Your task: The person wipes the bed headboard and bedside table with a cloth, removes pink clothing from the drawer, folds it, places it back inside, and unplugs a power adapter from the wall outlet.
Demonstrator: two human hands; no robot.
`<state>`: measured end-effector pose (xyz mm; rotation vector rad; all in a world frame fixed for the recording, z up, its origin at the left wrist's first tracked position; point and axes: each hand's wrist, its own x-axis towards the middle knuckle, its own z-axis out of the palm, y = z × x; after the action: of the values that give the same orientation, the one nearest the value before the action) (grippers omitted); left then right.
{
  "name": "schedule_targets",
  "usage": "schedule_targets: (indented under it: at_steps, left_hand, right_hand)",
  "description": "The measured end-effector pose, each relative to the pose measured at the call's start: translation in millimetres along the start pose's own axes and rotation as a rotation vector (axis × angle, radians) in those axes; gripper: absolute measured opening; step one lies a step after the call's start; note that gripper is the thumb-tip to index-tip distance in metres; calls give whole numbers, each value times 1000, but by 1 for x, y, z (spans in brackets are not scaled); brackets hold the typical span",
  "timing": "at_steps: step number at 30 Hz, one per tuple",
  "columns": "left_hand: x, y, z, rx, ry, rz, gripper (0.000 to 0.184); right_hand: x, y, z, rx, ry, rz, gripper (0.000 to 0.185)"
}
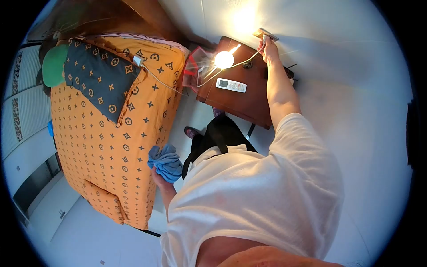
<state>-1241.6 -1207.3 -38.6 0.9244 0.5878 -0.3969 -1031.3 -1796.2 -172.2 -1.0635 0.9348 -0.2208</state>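
My left hand (158, 179) is closed around a bunched blue cloth (165, 163), beside the edge of the bed. Up at the wall, my right hand (267, 50) has its fingers closed on a plug at the wall socket (266, 34). A white cable runs from this hand down to a glowing round lamp (224, 59) on the brown bedside cabinet (253, 100). On the cabinet top below the lamp lies a white remote control (231, 85).
An orange patterned bed (102, 147) fills the left side, with a dark patterned pillow (100, 80), a green round item (54, 66) and a white charger (138, 60) on a cable. A red-edged clear bag (192, 66) is beside the cabinet.
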Motion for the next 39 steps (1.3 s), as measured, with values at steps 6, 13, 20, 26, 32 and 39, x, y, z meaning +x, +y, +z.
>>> schedule_targets:
  at_steps: [6,13,20,26,32,39]
  left_hand:
    - [-2,0,2,-3,119,14,62]
    - [0,-15,-7,-146,96,16,56]
    - [10,-12,7,-133,137,3,56]
    - [24,-6,10,-130,126,23,51]
    - [27,2,26,-135,106,30,51]
    - [30,0,1,-103,216,4,56]
  right_hand:
    - [-12,-5,15,10,144,-29,29]
    - [-16,-7,23,52,213,-27,29]
    - [-20,-8,20,48,183,23,29]
    - [-16,-7,8,30,37,3,27]
    - [-14,0,11,121,119,-1,28]
    - [-16,-4,7,15,77,-5,28]
